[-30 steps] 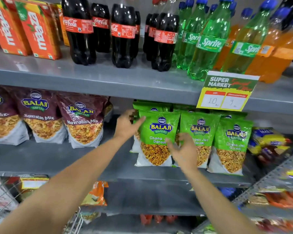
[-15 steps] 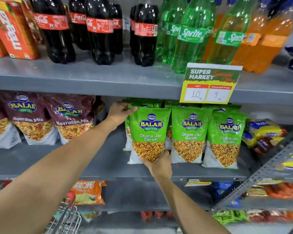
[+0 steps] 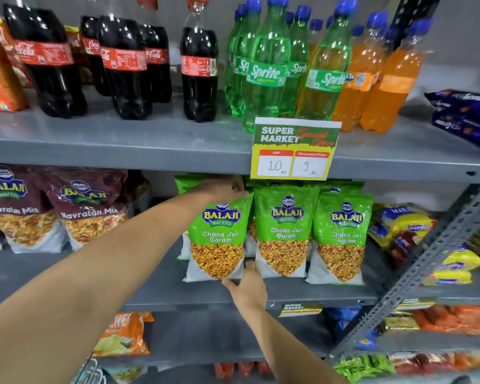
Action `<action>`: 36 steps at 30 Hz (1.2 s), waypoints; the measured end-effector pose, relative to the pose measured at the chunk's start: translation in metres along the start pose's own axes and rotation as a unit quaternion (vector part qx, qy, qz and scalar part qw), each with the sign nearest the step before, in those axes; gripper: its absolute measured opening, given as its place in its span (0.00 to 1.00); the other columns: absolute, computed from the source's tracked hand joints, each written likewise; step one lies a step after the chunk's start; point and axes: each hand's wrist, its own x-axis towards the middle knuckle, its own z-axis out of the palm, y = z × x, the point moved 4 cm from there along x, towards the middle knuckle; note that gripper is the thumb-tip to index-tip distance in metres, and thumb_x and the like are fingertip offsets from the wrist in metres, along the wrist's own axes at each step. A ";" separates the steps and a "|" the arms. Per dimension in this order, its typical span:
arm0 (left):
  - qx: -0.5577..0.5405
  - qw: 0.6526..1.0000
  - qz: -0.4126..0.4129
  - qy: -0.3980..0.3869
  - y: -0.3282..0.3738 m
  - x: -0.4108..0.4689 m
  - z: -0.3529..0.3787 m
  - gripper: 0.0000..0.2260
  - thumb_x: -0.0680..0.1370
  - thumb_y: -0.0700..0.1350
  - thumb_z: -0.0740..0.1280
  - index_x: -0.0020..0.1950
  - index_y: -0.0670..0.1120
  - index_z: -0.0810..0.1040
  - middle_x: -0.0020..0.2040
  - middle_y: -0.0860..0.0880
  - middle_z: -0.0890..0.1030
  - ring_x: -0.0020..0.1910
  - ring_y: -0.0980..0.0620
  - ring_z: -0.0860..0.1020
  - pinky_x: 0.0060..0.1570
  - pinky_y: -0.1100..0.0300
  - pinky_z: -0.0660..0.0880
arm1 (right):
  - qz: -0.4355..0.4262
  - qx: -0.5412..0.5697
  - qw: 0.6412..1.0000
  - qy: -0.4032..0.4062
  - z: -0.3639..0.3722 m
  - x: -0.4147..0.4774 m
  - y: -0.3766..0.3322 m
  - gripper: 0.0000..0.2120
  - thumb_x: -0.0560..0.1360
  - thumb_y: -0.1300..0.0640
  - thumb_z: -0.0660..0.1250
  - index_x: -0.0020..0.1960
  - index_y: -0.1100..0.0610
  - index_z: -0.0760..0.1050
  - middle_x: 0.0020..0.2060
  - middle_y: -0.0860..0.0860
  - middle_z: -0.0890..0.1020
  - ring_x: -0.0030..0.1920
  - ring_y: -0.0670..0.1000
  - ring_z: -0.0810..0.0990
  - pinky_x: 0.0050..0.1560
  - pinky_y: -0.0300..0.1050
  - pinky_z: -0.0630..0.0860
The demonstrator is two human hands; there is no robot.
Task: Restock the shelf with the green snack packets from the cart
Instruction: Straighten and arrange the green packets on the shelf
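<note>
you stand at the grey metal shelf, at its middle tier, and the step in hand reads as seating a packet in the row, not fetching one. the cart shows only as a bit of wire at the bottom left corner, and its stock is out of view, so how much remains to load cannot be told.

the row of green balaji chana jor garam snack packets stands upright below the yellow-and-green price card, with more green packets behind. maroon navratan mix bags sit well apart to the left.

the leftmost green foil packet is the one you are handling; it leans slightly, its right edge touching its neighbour.

your left hand is closed over the packet's top edge, fingers curled behind it, the pinch narrow. your right hand is loosely open at the packet's lower right corner, fingers touching the base where it meets the shelf; whether it truly grips or only steadies, i cannot tell.

the next move, in my judgement, calls for squaring the packet upright and flush, then releasing both hands without toppling the row.
</note>
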 end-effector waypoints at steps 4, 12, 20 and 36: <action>-0.118 0.992 -0.044 -0.007 -0.001 0.004 0.002 0.11 0.78 0.55 0.63 0.52 0.49 0.76 0.60 0.45 0.79 0.58 0.47 0.75 0.54 0.59 0.68 | -0.016 -0.022 1.000 -0.004 0.001 0.005 0.002 0.18 0.74 0.55 0.66 0.61 0.57 0.66 0.59 0.55 0.76 0.54 0.58 0.78 0.45 0.47 0.73; 0.151 0.963 -0.034 0.221 0.001 -0.020 0.006 0.19 0.77 0.59 0.60 0.60 0.48 0.76 0.59 0.42 0.80 0.57 0.42 0.76 0.50 0.54 0.73 | -0.076 0.028 0.995 -0.051 -0.015 0.012 0.009 0.16 0.73 0.54 0.69 0.56 0.61 0.70 0.45 0.51 0.72 0.45 0.51 0.72 0.49 0.48 0.73; -0.079 0.937 0.066 0.333 0.037 -0.093 0.108 0.10 0.74 0.46 0.66 0.54 0.45 0.76 0.51 0.47 0.78 0.51 0.47 0.75 0.50 0.54 0.73 | -0.084 0.092 0.986 0.107 -0.119 0.040 0.053 0.08 0.70 0.48 0.71 0.38 0.52 0.79 0.35 0.50 0.84 0.39 0.51 0.83 0.39 0.40 0.73; 0.260 0.900 0.349 0.001 0.200 -0.023 0.282 0.23 0.83 0.51 0.49 0.75 0.41 0.55 0.78 0.45 0.53 0.77 0.49 0.47 0.74 0.53 0.41 | -0.201 -0.242 0.948 0.050 -0.306 0.173 0.039 0.13 0.75 0.56 0.66 0.58 0.58 0.78 0.58 0.59 0.81 0.57 0.58 0.79 0.58 0.47 0.74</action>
